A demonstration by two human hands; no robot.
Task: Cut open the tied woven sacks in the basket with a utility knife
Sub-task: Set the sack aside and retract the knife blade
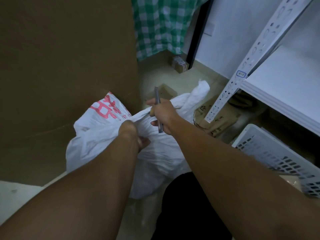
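Note:
A white woven sack (97,135) with red printing lies on the floor in front of me, its neck twisted into a tight band. My left hand (129,130) grips that twisted neck from below. My right hand (162,113) holds a grey utility knife (158,108) upright against the neck, just right of my left hand. The blade's tip is hidden behind the fabric and my fingers. A second white sack end (199,92) sticks up behind my right hand. A white perforated plastic basket (277,153) sits on the floor at the right.
A large brown cardboard sheet (69,66) stands at the left. A white metal shelf (259,66) rises at the right, with flattened cartons (220,118) under it. A small taped box (179,64) and a green checked cloth (161,25) are at the back.

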